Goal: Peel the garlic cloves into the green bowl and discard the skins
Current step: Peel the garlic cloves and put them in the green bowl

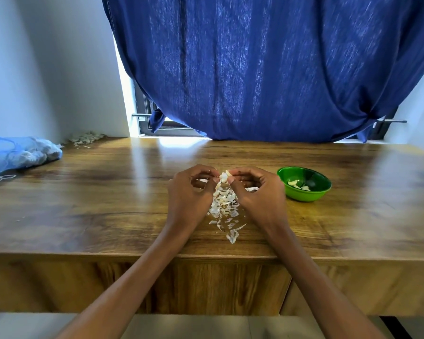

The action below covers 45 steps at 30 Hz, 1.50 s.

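A garlic clove (225, 176) with papery skin is pinched between my two hands above the table. My left hand (191, 192) pinches its left side with curled fingers. My right hand (256, 192) pinches its right side. Under and between the hands lies a heap of white garlic skins (224, 206), trailing toward the table's front edge. The green bowl (304, 184) stands just right of my right hand and holds a few peeled cloves (296, 184).
The wooden table (108, 204) runs wide to both sides. A blue mesh bag (20, 152) lies at the far left. More skins (86, 138) are piled in the back left corner. A blue curtain (267, 69) hangs behind the table.
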Each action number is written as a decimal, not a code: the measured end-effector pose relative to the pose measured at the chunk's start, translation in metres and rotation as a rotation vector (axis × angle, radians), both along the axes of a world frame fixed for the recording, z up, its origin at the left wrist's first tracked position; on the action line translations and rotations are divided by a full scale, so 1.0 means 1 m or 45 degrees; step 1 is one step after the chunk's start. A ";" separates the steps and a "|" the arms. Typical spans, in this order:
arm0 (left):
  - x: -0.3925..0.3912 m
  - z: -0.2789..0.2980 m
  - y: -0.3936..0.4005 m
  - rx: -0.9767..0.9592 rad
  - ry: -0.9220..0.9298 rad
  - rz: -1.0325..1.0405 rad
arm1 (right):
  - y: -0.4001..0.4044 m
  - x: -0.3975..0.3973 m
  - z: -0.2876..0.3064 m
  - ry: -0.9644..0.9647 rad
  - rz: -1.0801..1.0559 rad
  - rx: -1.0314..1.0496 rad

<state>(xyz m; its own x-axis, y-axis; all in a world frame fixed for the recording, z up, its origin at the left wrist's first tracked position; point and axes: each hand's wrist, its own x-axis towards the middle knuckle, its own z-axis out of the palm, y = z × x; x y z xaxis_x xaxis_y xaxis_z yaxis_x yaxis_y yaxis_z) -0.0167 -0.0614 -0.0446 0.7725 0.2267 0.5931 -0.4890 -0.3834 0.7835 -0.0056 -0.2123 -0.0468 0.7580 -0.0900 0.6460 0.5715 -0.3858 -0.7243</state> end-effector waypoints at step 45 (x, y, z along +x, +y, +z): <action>-0.001 0.000 0.001 -0.207 0.073 -0.198 | -0.003 -0.003 0.002 0.005 0.104 0.018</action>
